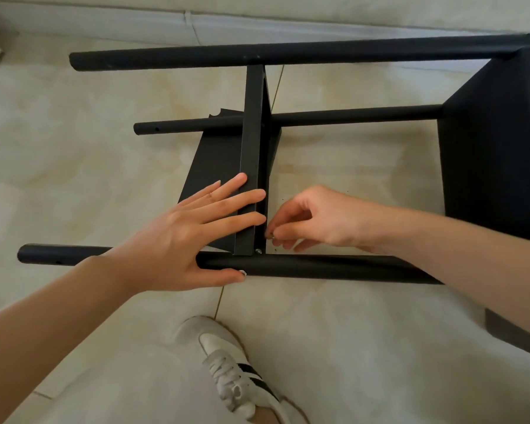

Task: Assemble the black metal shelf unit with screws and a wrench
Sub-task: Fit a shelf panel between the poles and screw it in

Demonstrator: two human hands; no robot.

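While the black metal shelf unit lies on its side on the pale tiled floor, its middle shelf panel is pressed by the flat, straight-fingered left hand; a small silver screw is pinched in the right hand just beside that panel.

Pale marbled floor tiles

The shelf frame is seen as black metal with a matt, smooth coating — its round tubes show only a dull sheen. The panel is finished in the same matt black. A small screw is shown in bright, shiny metal. The floor is laid in glossy, marbled cream tile — smooth throughout.
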